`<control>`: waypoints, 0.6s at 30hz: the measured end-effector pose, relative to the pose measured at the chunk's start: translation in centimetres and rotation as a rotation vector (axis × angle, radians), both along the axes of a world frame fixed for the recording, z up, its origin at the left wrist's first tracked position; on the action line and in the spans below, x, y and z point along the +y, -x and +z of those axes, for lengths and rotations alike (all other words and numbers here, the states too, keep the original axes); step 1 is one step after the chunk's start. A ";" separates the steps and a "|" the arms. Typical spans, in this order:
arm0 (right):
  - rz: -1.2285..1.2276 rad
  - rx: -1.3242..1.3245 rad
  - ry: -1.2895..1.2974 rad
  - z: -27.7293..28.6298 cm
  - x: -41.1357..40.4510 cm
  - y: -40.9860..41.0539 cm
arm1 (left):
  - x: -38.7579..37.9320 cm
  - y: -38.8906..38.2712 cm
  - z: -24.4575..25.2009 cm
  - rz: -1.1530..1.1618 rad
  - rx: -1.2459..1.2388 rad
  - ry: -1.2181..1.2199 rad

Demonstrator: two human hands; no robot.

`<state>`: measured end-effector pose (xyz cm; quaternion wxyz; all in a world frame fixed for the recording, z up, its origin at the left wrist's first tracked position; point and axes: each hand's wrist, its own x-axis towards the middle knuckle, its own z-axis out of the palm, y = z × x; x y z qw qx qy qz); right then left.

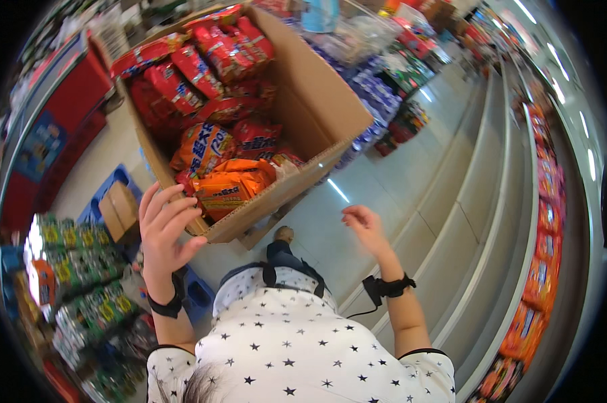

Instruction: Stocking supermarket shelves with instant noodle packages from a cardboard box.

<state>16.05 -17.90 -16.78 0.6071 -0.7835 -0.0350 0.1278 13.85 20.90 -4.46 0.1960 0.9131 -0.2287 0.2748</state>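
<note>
In front of me stands an open cardboard box holding several red noodle packs and, at its near corner, orange packs that bear writing. My left hand is at the box's near left corner, fingers spread and holding nothing; whether the fingertips touch the cardboard I cannot tell. To the right of the box, my right hand hangs over the floor with its fingers curled, and nothing shows in it. A black strap is on each wrist, the right one with a small device and a cable.
Tiered shelves run along the right, with a row of red, pink and orange packs on one. Stacked green multipacks and a blue pallet with a small carton are at left. Purple-wrapped bottles lie beyond the box.
</note>
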 end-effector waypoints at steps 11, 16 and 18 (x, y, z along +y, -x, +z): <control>0.201 -0.489 0.255 13.3 -2.0 -21.3 | -0.8 -3.9 -0.8 0.116 0.170 0.349; 0.803 -0.452 0.519 20.5 7.7 -25.9 | -0.5 -3.8 -1.4 0.115 0.161 0.460; 1.046 -0.382 0.581 20.8 11.7 -26.8 | 0.0 -4.1 -1.7 0.097 0.131 0.493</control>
